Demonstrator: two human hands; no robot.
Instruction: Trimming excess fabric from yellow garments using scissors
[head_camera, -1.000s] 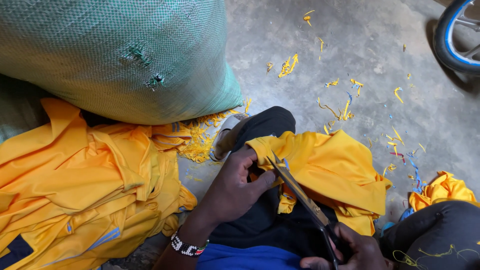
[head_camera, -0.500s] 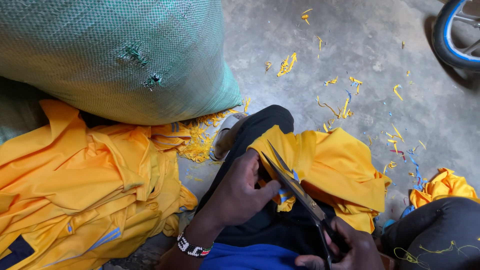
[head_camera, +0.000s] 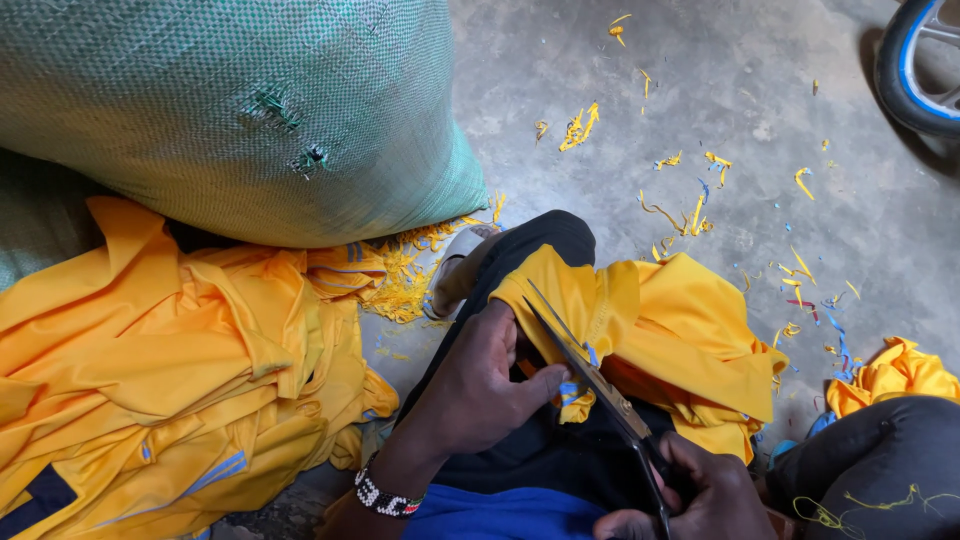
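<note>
Your garment (head_camera: 690, 340) lies on your knee (head_camera: 545, 245), scissors (head_camera: 590, 375) across it, the sack (head_camera: 230, 110) far left behind the pile (head_camera: 150, 370), scraps (head_camera: 700, 200) beyond.

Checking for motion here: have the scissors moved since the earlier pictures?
Yes. The scissors swung: their tips, earlier low by the left hand, now reach up toward the knee.

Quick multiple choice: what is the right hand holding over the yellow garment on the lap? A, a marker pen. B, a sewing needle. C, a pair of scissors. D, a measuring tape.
C: the right hand grips the handles of a pair of scissors whose blades lie across the yellow garment, while the left hand pinches the fabric beside the blades.
</note>
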